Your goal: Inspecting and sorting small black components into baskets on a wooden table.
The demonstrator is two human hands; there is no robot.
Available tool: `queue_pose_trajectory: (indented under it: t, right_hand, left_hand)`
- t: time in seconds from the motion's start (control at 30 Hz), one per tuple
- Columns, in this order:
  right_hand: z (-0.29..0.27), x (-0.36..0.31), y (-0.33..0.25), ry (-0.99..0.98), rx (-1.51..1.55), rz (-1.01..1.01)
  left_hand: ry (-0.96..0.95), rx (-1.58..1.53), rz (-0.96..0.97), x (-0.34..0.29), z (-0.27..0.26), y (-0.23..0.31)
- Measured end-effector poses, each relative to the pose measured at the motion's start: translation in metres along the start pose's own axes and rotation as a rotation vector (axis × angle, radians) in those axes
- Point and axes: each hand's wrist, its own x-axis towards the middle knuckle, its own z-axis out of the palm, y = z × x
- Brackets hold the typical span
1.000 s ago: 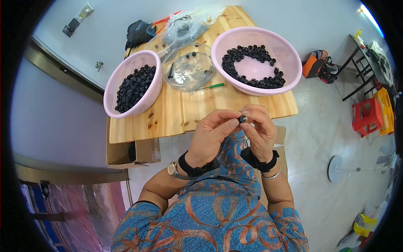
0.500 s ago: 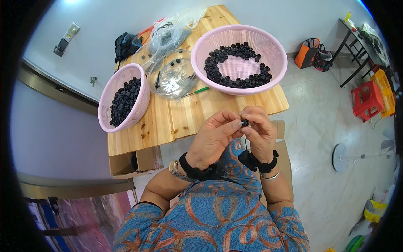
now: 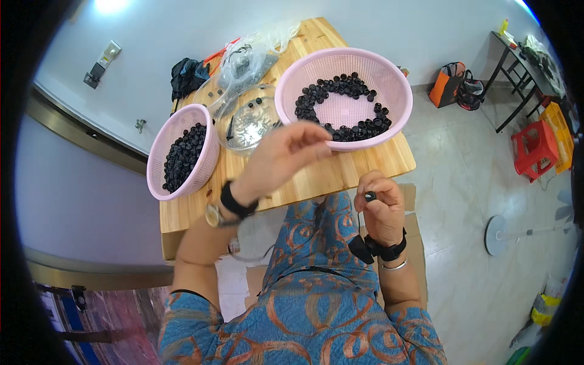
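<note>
My right hand [image 3: 383, 208] is closed just off the table's front edge, pinching a small round black knob [image 3: 370, 196] between thumb and fingers. A pale spot shows on the knob's face. Above the table, my left hand [image 3: 283, 157] hangs slightly blurred by the near rim of the large pink basket [image 3: 404, 115]. Its thumb stands apart from the fingers, and nothing shows between them. Black round pieces [image 3: 365, 129] lie in a ring inside that basket. Left of it is a clear round tray [image 3: 234, 146] of small shiny pieces, partly covered by my left hand.
A smaller pink basket [image 3: 213, 152] full of black pieces stands at the table's left edge. Clear plastic bags [image 3: 243, 61] and a black bag [image 3: 187, 78] lie at the back of the wooden table [image 3: 340, 173]. On the floor to the right is a red stool [image 3: 535, 149].
My left hand has let go of the black knob and moved up and left over the table. My right hand keeps the knob, slightly lower. The view has shifted a little.
</note>
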Motion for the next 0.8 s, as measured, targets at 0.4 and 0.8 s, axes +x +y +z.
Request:
queue_pose_trajectory:
  t: [0.4,0.8]
  right_hand:
    - [-0.009,-0.016,0.003,0.029,0.125,0.077]
    - [-0.015,-0.014,-0.009,0.144,0.136,0.065]
  left_hand:
    - [-0.215,1.244,0.098,0.185,-0.034,-0.069]
    - [-0.132,1.496,0.078,0.201,-0.008,-0.086]
